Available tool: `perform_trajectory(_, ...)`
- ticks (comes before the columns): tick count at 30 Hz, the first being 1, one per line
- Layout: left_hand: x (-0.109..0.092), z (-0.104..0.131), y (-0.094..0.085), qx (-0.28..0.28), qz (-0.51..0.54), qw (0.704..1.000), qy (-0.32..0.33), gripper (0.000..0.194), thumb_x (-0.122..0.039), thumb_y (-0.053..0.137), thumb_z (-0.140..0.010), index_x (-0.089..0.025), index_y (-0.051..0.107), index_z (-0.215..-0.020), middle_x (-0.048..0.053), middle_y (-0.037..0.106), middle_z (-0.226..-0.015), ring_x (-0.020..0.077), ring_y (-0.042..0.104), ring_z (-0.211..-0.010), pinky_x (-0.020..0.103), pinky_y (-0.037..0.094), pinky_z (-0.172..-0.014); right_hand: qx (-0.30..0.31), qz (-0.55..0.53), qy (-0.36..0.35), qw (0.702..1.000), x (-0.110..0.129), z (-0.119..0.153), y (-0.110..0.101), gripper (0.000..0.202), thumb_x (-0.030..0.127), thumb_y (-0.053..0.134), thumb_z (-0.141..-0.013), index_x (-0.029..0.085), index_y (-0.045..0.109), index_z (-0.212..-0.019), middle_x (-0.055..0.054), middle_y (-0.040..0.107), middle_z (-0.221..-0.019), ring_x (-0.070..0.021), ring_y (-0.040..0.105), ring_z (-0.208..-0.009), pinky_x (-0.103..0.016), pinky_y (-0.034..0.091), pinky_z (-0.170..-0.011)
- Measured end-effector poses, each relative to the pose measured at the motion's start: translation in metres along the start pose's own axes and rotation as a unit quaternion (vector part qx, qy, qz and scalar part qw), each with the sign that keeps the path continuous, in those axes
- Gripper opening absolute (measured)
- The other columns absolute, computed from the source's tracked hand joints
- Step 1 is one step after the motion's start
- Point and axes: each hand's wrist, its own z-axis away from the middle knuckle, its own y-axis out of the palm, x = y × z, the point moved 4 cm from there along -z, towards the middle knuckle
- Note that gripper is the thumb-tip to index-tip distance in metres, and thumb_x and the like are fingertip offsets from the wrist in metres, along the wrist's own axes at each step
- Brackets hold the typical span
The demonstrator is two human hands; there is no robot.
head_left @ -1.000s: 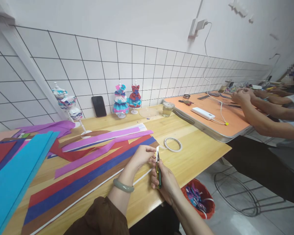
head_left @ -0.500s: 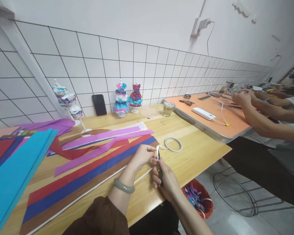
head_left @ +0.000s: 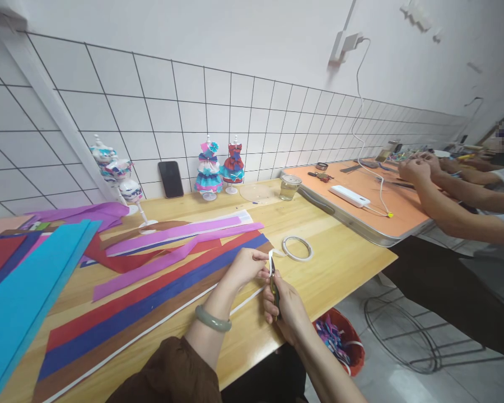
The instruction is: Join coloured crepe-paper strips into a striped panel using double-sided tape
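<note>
While the left hand (head_left: 250, 263) is pinching the narrow white strip (head_left: 271, 255) by its fingertips, the right hand (head_left: 289, 305) is gripping small snips (head_left: 275, 288), blades sitting right by that strip, over the wooden table (head_left: 331, 268). Left forearm (head_left: 210, 344) is kinda blocking part of the coloured bands (head_left: 151, 302), which are stretching out around nine o'clock. Going round from the hands: tape roll (head_left: 297, 258) is lying close by between one and two, glass cup (head_left: 289, 191) is standing just past twelve, little dress forms (head_left: 209, 173) are standing at eleven, and a red bin (head_left: 358, 358) is sitting lower down between four and five.
</note>
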Motion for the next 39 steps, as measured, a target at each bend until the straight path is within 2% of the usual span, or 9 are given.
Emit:
perform_trajectory(18, 0.0003, 0.0008, -0.0007, -0.021, 0.008, 1.0, -0.008, 0.017, 0.0, 0.05, -0.073, -0.008, 0.065, -0.077, 0.003, 0.062, -0.059, 0.0069, 0.057, -0.046, 0.02, 0.048, -0.054, -0.019, -0.002, -0.004, 1.0, 0.0013, 0.0017, 0.0019, 0.045, 0.063, 0.05, -0.072, 0.018, 0.043, -0.072, 0.011, 0.034, -0.046, -0.0018, 0.024, -0.031, -0.016, 0.031, -0.026)
perform_trajectory(28, -0.0025, 0.0041, 0.0025, -0.004, 0.023, 1.0, -0.01, 0.014, -0.002, 0.052, -0.072, -0.006, 0.064, -0.076, 0.005, 0.062, -0.059, 0.0072, 0.056, -0.044, 0.02, 0.047, -0.051, -0.019, 0.003, -0.011, 1.0, 0.0012, 0.0032, 0.001, 0.041, 0.058, 0.053, -0.072, 0.019, 0.042, -0.072, 0.011, 0.033, -0.046, -0.0017, 0.024, -0.03, -0.015, 0.029, -0.026)
perform_trajectory(34, -0.0027, 0.004, 0.0018, -0.004, 0.019, 1.0, -0.011, 0.013, -0.003, 0.055, -0.07, -0.007, 0.065, -0.076, 0.005, 0.063, -0.061, 0.0078, 0.056, -0.046, 0.022, 0.048, -0.053, -0.021, -0.004, -0.007, 1.0, 0.0023, 0.0035, 0.0028, 0.042, 0.059, 0.055, -0.069, 0.019, 0.042, -0.071, 0.011, 0.033, -0.045, -0.0019, 0.023, -0.03, -0.015, 0.028, -0.026)
perform_trajectory(39, -0.0049, 0.0049, 0.0012, -0.003, 0.009, 1.0, -0.014, 0.015, -0.002, 0.055, -0.07, -0.008, 0.067, -0.076, 0.004, 0.063, -0.061, 0.0067, 0.056, -0.047, 0.02, 0.047, -0.054, -0.014, 0.0, -0.002, 1.0, 0.0027, 0.0015, 0.0016, 0.04, 0.058, 0.053, -0.072, 0.019, 0.042, -0.073, 0.011, 0.034, -0.045, -0.0023, 0.024, -0.03, -0.016, 0.03, -0.026)
